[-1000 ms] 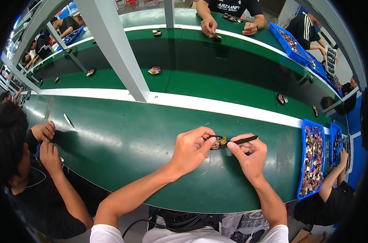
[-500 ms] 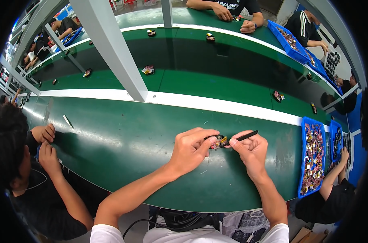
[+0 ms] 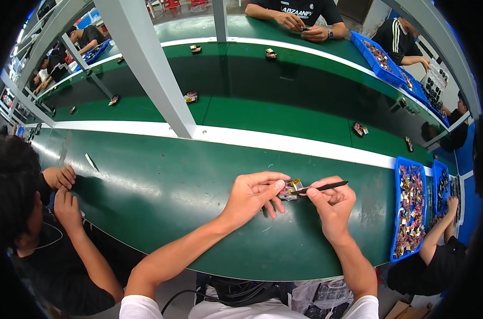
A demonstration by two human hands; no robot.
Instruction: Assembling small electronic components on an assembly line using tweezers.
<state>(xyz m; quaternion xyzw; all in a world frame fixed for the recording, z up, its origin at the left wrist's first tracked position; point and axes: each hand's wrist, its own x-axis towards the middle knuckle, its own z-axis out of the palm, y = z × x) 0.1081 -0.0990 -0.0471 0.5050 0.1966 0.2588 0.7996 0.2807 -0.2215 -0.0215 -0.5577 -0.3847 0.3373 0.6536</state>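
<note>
My left hand pinches a small electronic assembly between thumb and fingers, above the green bench. The assembly has a dark and clear housing with reddish parts inside. A yellow-and-silver piece stands up from its far side. In my right hand is a slim black pen-shaped tool, gripped like a pen. Its tip reaches the side of the assembly; my fingers hide part of its shaft.
A blue tray heaped with small assemblies stands at the right bench end. Beyond the white rail, a green conveyor carries several assemblies. A grey post rises at the rail. A co-worker's hands rest at the left, near a thin white tool.
The assembly has turned in my left hand, so its yellow piece now stands up. My right hand and the tool have shifted slightly right. Conveyor items have moved left.
</note>
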